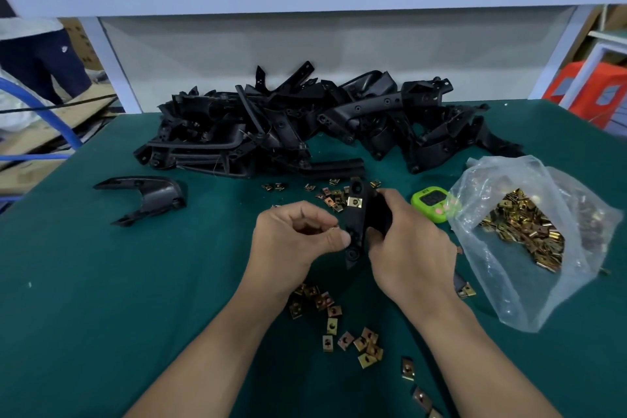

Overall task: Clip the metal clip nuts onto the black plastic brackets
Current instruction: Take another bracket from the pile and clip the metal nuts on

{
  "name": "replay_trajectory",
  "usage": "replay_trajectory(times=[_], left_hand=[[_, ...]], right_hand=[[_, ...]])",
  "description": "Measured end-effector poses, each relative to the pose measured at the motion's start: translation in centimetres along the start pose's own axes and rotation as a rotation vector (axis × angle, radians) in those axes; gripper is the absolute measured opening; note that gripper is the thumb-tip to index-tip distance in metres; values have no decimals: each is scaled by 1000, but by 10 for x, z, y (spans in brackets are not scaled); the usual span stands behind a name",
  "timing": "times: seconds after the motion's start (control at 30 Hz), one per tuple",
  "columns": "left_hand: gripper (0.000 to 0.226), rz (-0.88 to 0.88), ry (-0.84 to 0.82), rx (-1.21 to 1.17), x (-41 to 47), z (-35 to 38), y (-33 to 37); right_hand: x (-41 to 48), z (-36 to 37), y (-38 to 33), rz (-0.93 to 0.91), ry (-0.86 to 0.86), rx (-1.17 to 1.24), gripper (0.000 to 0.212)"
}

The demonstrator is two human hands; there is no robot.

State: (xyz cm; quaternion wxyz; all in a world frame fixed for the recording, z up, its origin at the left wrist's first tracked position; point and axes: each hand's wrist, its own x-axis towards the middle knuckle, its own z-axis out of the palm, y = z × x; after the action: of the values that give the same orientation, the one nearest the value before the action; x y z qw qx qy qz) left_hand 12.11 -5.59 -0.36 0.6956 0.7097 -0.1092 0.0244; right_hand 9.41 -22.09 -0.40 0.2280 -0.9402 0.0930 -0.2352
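The right hand (410,254) grips one black bracket (356,224) upright between the two hands, fingers curled round it, so that its free edge faces the left hand (295,237). A fitted clip nut (354,202) already sits on its upper part. The left hand pinches what seems to be a second clip nut (334,229), mostly hidden, at the bracket's lower edge, probably to push it on. Loose clip nuts (334,326) lie on the counter (135,282) between the wrists, easy to reach; the supply bag (522,227) is right of the right hand, and the bracket pile (305,125) is beyond both.

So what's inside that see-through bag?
A heap of gold-coloured metal clip nuts lies inside the clear plastic bag. Whatever sits beneath the heap is covered, so it cannot be seen.
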Motion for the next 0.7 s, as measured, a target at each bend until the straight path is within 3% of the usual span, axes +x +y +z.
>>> replay_trajectory(times=[0.13, 0.37, 0.53, 0.7], left_hand=[[16, 27, -13, -60, -1, 3, 6], [32, -131, -19, -64, 1, 2, 6], [27, -181, -38, -72, 1, 2, 6], [25, -222, -17, -128, 0, 1, 8]], right_hand=[[2, 0, 0, 13, 1, 1, 39], [4, 0, 4, 47, -12, 19, 41], [4, 0, 4, 35, -30, 27, 37], [3, 0, 3, 30, -45, 23, 47]])
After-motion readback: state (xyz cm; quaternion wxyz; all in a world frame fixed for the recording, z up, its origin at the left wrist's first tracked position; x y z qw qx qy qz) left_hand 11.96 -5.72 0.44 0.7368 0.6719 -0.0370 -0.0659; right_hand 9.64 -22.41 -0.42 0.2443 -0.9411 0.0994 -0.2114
